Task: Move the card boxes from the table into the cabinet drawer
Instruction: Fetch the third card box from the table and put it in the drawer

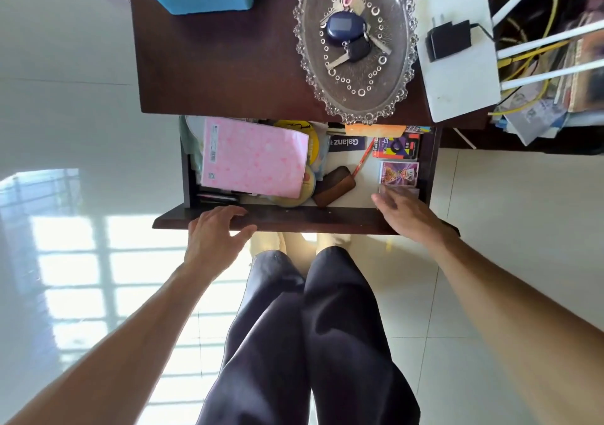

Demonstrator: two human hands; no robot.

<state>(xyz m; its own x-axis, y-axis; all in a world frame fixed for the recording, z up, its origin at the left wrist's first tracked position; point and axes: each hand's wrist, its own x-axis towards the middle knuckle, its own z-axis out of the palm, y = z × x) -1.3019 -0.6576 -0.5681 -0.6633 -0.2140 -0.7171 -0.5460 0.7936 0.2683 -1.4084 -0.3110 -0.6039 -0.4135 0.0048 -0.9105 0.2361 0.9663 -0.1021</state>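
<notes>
Three card boxes [398, 172] lay in a row along the right side of the open drawer [274, 220], none on the desk [228, 64]. The right hand [403, 213] reached over the nearest box, fingers spread, holding nothing. The left hand [217, 236] rested on the drawer front, grip loose and empty.

Both arms extended; left hand [214, 238] fingers spread, right hand [403, 213] blurred, apparently empty.
</notes>
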